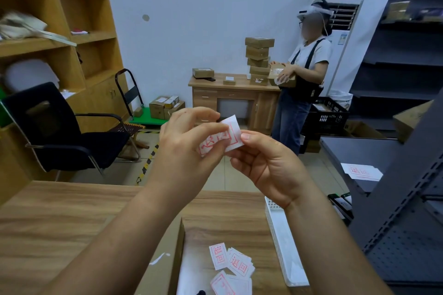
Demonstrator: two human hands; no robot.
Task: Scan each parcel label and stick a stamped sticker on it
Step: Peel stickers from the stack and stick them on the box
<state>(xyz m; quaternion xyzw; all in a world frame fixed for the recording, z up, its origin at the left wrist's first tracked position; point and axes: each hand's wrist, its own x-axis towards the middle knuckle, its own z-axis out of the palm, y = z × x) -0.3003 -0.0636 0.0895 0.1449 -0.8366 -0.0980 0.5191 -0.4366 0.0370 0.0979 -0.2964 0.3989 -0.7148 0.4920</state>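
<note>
Both hands, left hand (184, 136) and right hand (261, 163), pinch a white red-stamped paper sticker (230, 136); I would peel its backing slowly from one corner.

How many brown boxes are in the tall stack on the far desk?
5 in the stack, one upon another, on the far desk, beside a standing person. Others may be hidden behind the box that person holds.
</note>
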